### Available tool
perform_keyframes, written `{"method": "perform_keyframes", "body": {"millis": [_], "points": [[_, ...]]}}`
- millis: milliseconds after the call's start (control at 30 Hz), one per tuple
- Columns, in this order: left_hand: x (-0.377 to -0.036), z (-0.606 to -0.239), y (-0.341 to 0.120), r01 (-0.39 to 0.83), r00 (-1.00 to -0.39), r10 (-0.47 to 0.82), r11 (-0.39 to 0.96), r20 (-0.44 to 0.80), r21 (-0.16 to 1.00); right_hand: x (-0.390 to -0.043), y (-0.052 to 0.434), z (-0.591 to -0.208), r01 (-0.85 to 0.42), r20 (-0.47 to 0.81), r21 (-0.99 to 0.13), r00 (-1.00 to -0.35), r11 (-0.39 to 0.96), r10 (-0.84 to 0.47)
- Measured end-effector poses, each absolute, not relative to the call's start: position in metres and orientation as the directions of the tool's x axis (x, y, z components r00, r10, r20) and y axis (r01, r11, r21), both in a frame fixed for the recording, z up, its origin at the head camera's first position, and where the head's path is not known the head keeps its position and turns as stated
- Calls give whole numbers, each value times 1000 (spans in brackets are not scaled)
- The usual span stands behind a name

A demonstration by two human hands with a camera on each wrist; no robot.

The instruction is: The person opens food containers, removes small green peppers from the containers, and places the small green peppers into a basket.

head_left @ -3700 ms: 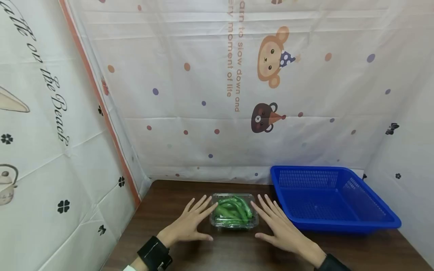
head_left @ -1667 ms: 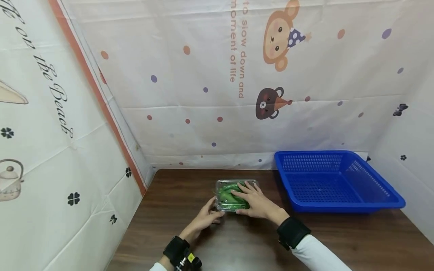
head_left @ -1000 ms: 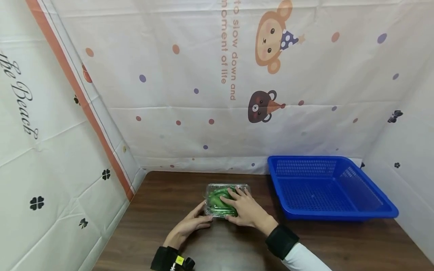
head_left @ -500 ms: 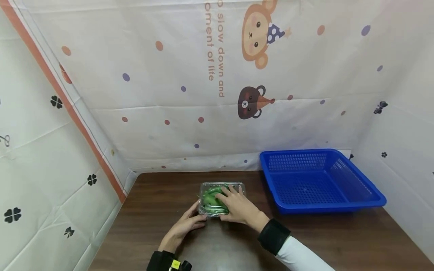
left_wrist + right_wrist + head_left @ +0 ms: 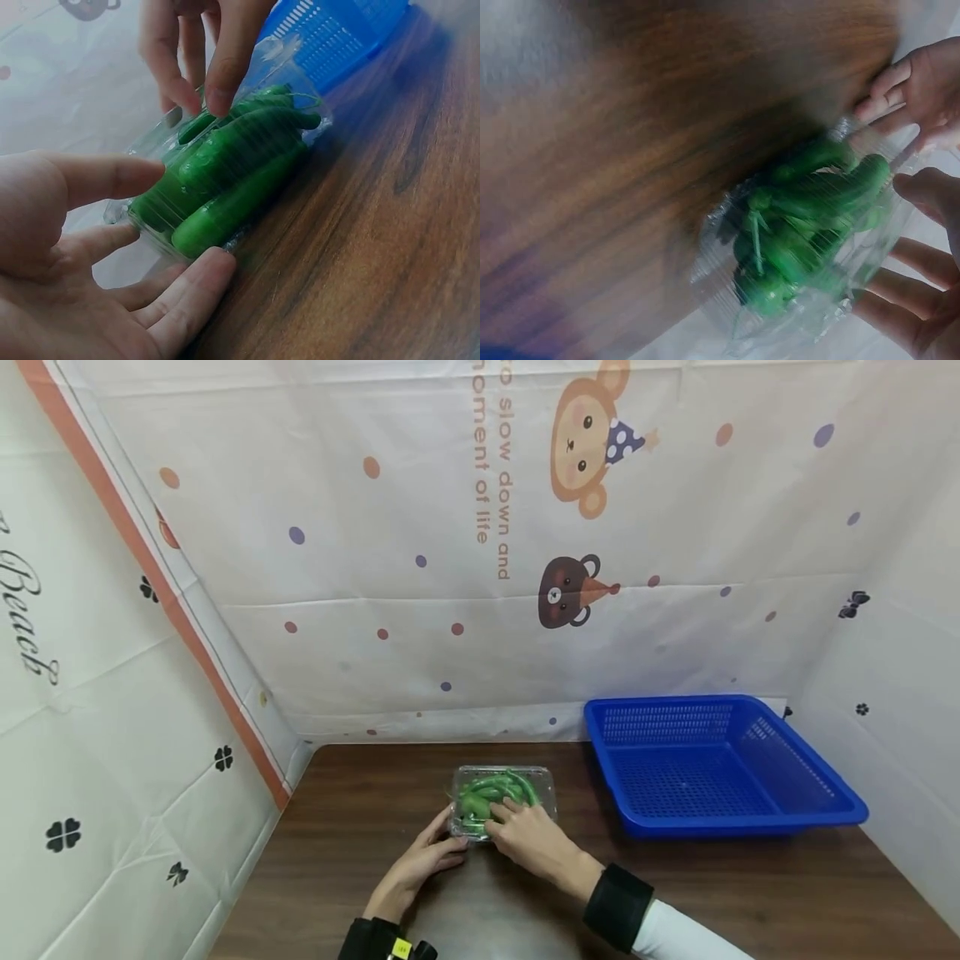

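A clear plastic box (image 5: 542, 781) of long green peppers (image 5: 247, 146) sits on the brown table, its lid on top. My left hand (image 5: 414, 866) is at the box's front left corner; in the left wrist view its thumb and fingers are spread around that end, fingertips right at the box wall. My right hand (image 5: 532, 843) hovers at the front of the lid, fingers bent downward. In the left wrist view its thumb and fingertips (image 5: 219, 103) are close over the lid edge, with a gap between them; the blurred right wrist view shows them apart too.
A blue plastic basket (image 5: 720, 822) stands at the back right of the wooden table (image 5: 360, 793). Printed white cloth (image 5: 337, 668) hangs behind the table and along both sides.
Both hands came from hovering beside the box to its front; the right hand lay over the lid, then drew its fingers back toward the front edge. The left has stayed at the corner.
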State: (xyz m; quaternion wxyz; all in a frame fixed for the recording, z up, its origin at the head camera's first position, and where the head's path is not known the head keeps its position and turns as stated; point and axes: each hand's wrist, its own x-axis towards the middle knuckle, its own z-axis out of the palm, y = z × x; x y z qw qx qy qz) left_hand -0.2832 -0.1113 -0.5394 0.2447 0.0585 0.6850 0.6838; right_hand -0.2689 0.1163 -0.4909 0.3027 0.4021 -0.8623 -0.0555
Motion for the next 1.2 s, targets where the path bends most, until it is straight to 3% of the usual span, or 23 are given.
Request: {"method": "perform_keyframes", "body": {"millis": [200,500,800,1200], "points": [[-280,-542,-107,-233,-887,395,67,-240,970,-262,116,-497,-625,476,329,-538,708,-696],[-281,-538,-113,-239,-879,411,54,-240,970,-271,110,-498,-575,496,456,-470,679,-730],[-282,-540,-115,-257,-865,439,29,-243,966,-276,113,-503,-567,523,506,-398,650,-754],[-283,-540,-112,-284,-872,405,40,-275,958,-276,110,-506,-528,490,519,-459,671,-741]]}}
